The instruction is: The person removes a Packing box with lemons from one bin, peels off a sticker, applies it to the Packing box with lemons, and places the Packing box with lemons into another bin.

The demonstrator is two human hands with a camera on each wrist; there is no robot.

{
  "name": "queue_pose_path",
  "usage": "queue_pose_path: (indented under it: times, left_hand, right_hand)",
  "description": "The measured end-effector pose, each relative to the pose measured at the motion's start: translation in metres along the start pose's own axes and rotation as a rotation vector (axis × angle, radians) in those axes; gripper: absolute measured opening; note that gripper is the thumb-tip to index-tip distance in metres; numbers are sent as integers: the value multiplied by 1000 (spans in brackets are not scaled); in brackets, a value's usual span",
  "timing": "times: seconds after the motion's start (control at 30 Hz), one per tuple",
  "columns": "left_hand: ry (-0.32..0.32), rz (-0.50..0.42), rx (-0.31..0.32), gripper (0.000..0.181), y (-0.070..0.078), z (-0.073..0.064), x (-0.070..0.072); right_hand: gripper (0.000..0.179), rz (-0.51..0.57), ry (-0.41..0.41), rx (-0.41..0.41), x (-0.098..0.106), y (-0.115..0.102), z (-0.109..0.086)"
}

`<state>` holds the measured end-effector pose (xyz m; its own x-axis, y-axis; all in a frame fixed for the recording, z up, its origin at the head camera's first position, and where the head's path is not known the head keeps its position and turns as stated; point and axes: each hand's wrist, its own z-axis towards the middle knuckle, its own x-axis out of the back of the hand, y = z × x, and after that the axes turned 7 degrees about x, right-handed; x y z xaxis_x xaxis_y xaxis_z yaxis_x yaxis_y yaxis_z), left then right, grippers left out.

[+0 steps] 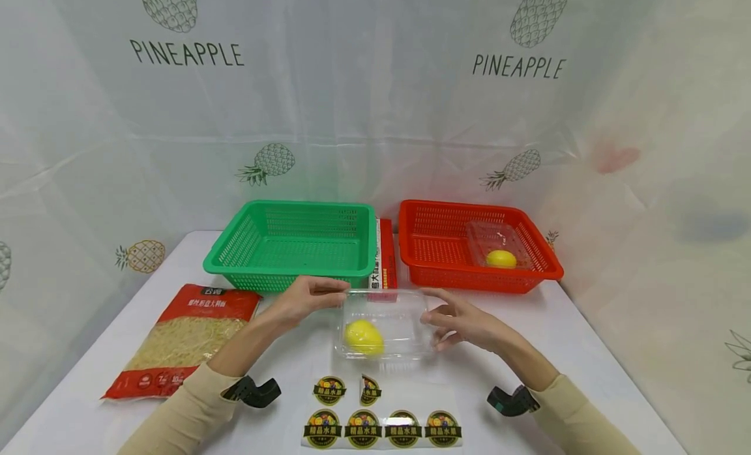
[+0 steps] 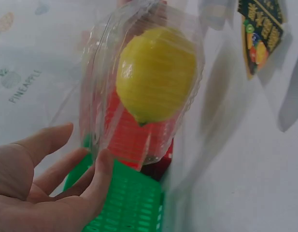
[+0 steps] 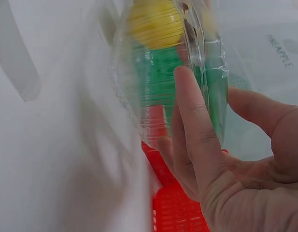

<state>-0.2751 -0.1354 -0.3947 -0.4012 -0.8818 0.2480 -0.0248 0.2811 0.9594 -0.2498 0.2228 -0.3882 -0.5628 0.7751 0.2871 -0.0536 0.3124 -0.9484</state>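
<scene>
Fingers [image 1: 328,291] of the left hand [image 1: 305,302] curl lightly round the far left corner of a clear plastic clamshell box [image 1: 384,324], while the right hand [image 1: 460,321] presses loosely spread fingers [image 3: 194,125] against its right wall. The box sits on the white surface [image 1: 587,351] just in front of the person, between the two hands, with a yellow lemon [image 1: 364,336] resting in its left half.

Behind it stand a green basket [image 1: 290,245] and a red basket [image 1: 475,243], the latter already holding a second clear box [image 1: 495,243] with another lemon inside. A red carton [image 1: 385,263] is wedged between the baskets. A bag of pasta [image 1: 184,337] lies to the left, and a sheet of round fruit stickers [image 1: 381,429] lies nearest the person, one sticker [image 1: 368,390] partly peeled up.

By the look of it the box is thin, light and springy: its walls would likely buckle under a hard squeeze, and the glossy plastic may slip. The lemon, the only real weight, sits off-centre and can roll, so the box probably wants holding level. The stiffer rim and corners, gripped from opposite sides as now, seem the safest places to take hold.
</scene>
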Motion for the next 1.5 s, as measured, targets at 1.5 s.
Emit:
queue_pose_path:
  times: [1.5]
  left_hand:
    - [117, 22, -11, 51, -27, 2, -7]
  right_hand:
    - [74, -187, 72, 37, -8, 4, 15]
